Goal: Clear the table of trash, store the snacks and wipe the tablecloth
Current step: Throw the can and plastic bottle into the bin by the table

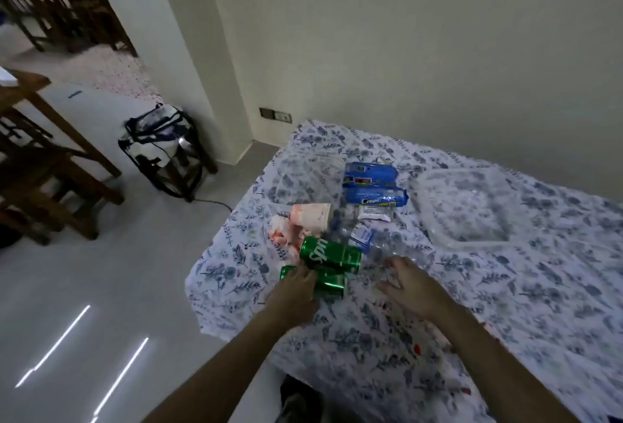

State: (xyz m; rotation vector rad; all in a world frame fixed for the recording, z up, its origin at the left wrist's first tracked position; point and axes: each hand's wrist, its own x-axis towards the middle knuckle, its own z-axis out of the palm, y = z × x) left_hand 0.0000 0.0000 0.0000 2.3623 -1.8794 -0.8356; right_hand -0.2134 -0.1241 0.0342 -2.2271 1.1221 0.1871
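Reaching over the table, draped in a white tablecloth with blue flowers [505,287], I am at the trash-clearing step: my left hand [296,284] rests on the nearer green aluminium soda can [328,282], fingers curling but not yet clearly gripping, while my right hand [404,279] hovers open beside a crushed clear plastic bottle [381,244]. A second green can [332,254], crumpled paper cups [310,217] and blue biscuit packets [374,183] lie just beyond. Next, I judge, each hand must close firmly on its piece.
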